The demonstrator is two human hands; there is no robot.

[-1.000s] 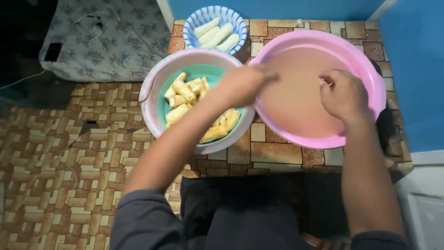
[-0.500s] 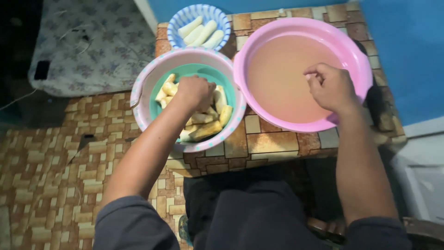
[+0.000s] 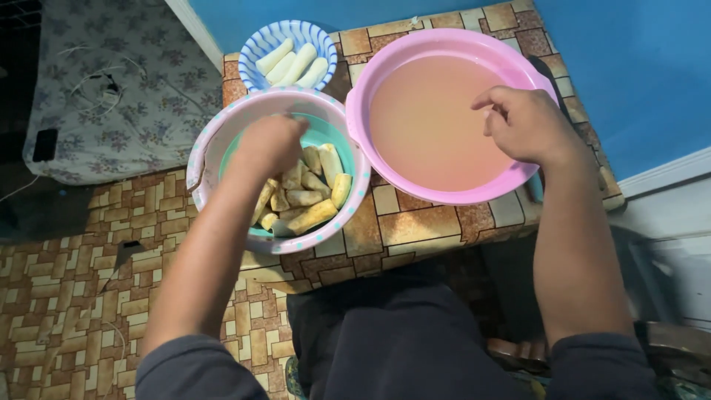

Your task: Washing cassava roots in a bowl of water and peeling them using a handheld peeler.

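Left hand: the left hand [image 3: 270,144] is down inside the spotted bowl [image 3: 215,141], fingers curled onto the pile of yellowish pieces [image 3: 307,196]; I cannot tell whether it has one gripped.
Right hand: the right hand [image 3: 526,122] hovers over the right side of the pink basin [image 3: 370,89], fingers loosely bent, nothing visibly held.
Pieces: short peeled lengths, pale yellow, heaped in the spotted bowl's teal inside, mostly on its near and right side.
Basin: holds cloudy, pinkish-tan liquid; no pieces show in it, though the liquid is murky.
Progress, as a judgement: the work looks early or mid-way, since the spotted bowl still carries a good heap and the basin shows none of them.
Further stock: a blue striped bowl [image 3: 263,37] at the far left of the table holds a few whole whitish sticks [image 3: 292,63], untouched.
Table: the table [image 3: 415,222] is small with a brick-pattern cover; basin and spotted bowl touch, leaving little room.
Around: patterned floor [image 3: 67,274] to the left, a flowered cloth [image 3: 126,89] with cables and a dark phone [image 3: 44,144] on it, blue wall [image 3: 629,67] on the right.
In the way: the spotted bowl overhangs the table's near left edge, so a push could tip it.
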